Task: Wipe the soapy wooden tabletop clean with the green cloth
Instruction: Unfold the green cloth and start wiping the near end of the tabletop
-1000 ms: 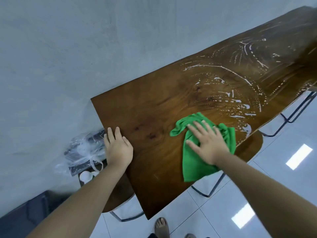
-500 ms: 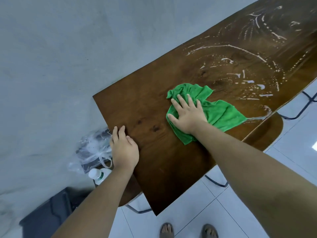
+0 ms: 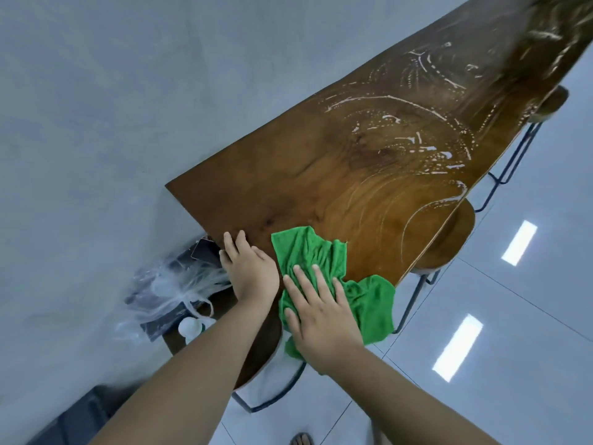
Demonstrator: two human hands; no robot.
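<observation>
Where the wooden tabletop point(image 3: 321, 194) comes to its near corner, the green cloth point(image 3: 324, 271) lies crumpled over the near edge, part of it on the wood and part hanging past the edge. The right hand point(image 3: 321, 319) lies flat on the cloth, palm down, fingers spread wide and pressing rather than gripping it. Just beside it, the left hand point(image 3: 252, 271) rests palm down on the short end edge of the tabletop, fingers together and extended, holding nothing; the two hands are nearly touching. The wood near the cloth looks mostly clear, with only faint curved streaks. White soap streaks point(image 3: 426, 136) and dotted arcs cover the middle and far stretch of the tabletop, thickest toward the near long edge. Below the end edge sits a round wooden stool point(image 3: 256, 358) bearing a clear plastic bag point(image 3: 173, 290) and a white-capped bottle point(image 3: 189, 327). A second stool point(image 3: 449, 239) is tucked under the near long edge, on the pale tiled floor point(image 3: 513, 316). Toes of a foot point(image 3: 301, 440) show at the bottom.
</observation>
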